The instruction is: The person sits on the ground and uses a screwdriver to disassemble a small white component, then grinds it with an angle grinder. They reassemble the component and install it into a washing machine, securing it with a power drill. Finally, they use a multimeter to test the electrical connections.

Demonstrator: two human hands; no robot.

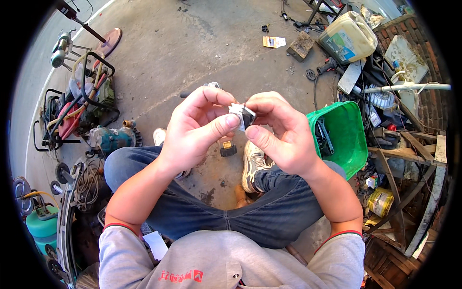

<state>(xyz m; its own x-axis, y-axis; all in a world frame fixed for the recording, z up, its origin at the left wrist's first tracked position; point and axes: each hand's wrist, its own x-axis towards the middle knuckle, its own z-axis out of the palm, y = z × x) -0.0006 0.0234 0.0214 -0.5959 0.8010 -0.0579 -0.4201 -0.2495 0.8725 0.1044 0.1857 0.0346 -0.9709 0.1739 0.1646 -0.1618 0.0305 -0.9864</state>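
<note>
Over my lap, both hands meet at a small blocky part (242, 115), white on its left side and black on its right; its exact kind I cannot make out. The white side is pinched between thumb and fingers of my left hand (198, 126). With thumb and forefinger, my right hand (285, 137) grips the black side. Beneath them on the ground, between my shoes, lies a black block with a yellowish top (228, 148). Just beyond my left hand shows a grey-and-black object (213, 85), mostly hidden by the fingers.
A green plastic basket (353, 139) with tools inside stands by my right knee. Farther right are a jerrycan (349, 37), scrap wood and a yellow tin (380, 202). On the left sit a framed machine (79, 98), a teal motor (108, 138) and a green tank (42, 226).
</note>
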